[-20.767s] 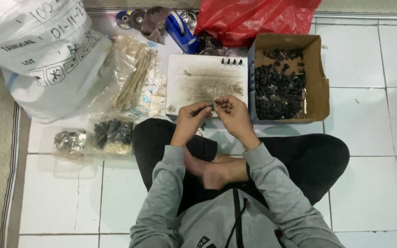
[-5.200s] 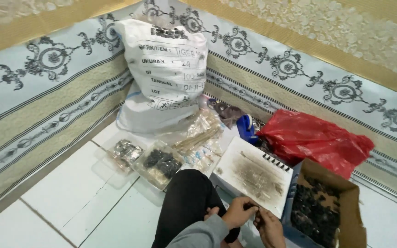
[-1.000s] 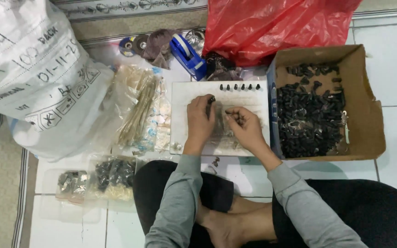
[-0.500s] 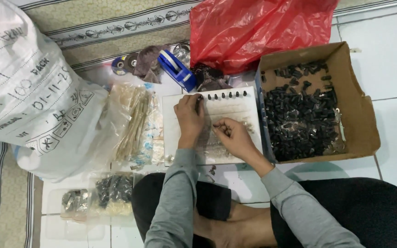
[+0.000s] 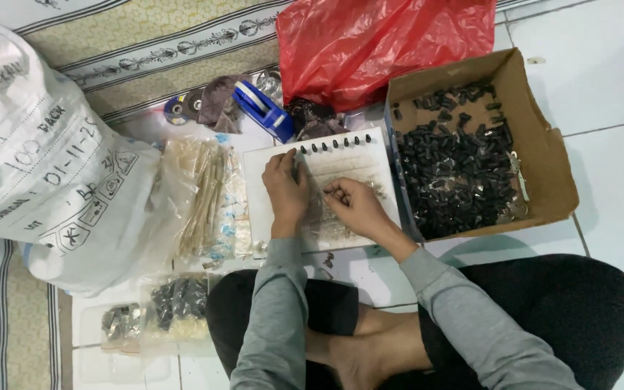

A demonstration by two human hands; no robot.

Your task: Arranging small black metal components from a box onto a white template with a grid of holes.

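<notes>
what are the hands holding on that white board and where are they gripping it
Both hands rest on a clear plastic bag lying on the white board. The left hand presses its left side; the right hand pinches its top edge.

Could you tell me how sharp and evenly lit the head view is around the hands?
Head view: light is soft and even, with only faint shadows. The left hand and right hand on the white board are slightly blurred. Glare shows on the red plastic bag. Small black parts in the cardboard box merge together.
</notes>
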